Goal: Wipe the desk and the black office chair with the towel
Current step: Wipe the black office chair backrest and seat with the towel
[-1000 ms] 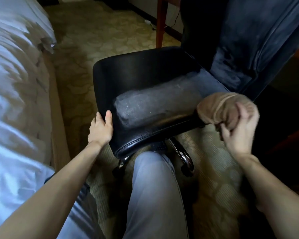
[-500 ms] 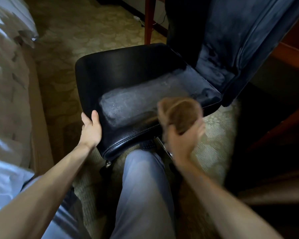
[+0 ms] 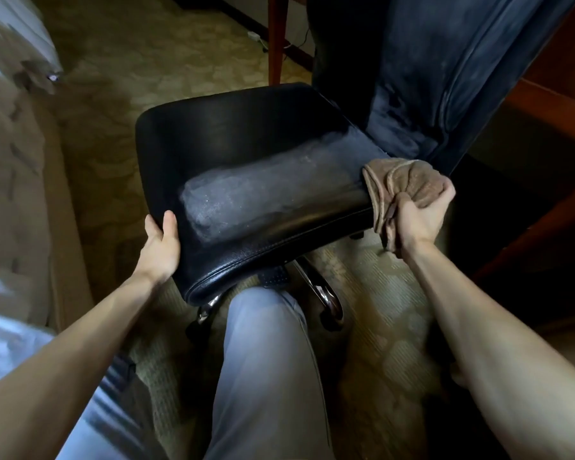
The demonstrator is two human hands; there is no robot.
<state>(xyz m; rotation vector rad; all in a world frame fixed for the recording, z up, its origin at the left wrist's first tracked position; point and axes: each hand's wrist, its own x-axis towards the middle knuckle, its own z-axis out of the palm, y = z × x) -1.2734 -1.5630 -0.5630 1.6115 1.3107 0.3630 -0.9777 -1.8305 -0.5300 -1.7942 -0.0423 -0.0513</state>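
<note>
The black office chair [image 3: 246,154] stands in front of me, its leather seat showing a pale smeared streak across the near half. Its backrest [image 3: 439,71] rises at the upper right. My left hand [image 3: 160,244] grips the seat's near left corner, thumb on top. My right hand [image 3: 419,217] holds a bunched brown towel [image 3: 402,184] against the seat's right edge, next to the foot of the backrest.
A bed with white linen [image 3: 10,161] runs along the left. A wooden desk leg [image 3: 276,38] stands behind the chair and reddish wooden furniture [image 3: 551,104] fills the right. Patterned carpet [image 3: 130,61] lies all around. My knee [image 3: 266,343] sits under the seat's front edge, by the chrome chair base [image 3: 326,293].
My right hand swept the towel from the seat's right edge to its front middle, then back to the right edge. My left hand stayed on the near left corner.
</note>
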